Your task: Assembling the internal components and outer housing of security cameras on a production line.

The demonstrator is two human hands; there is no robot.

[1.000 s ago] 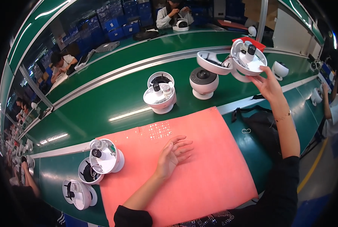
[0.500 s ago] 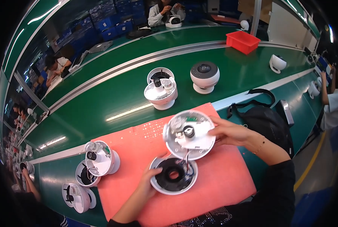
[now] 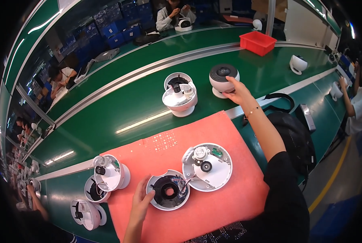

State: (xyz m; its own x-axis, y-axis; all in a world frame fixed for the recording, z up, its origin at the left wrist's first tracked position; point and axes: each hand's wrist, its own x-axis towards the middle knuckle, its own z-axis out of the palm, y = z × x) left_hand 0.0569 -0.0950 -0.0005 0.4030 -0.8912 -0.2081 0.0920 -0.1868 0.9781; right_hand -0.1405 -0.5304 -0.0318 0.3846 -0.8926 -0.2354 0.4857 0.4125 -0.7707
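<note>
Right hand (image 3: 241,94) grips the round white camera (image 3: 219,79) at one o'clock.
Open left hand (image 3: 140,201) touches the black-lined bowl (image 3: 160,193) at nine o'clock, maybe to steady it.

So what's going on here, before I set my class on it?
The person's right hand has its fingers on a dark-topped white device standing on the green bench. The left hand is open at the edge of a black-lined shell on the pink mat. Wires link that shell to a white housing lying beside it, its inner parts exposed.
</note>
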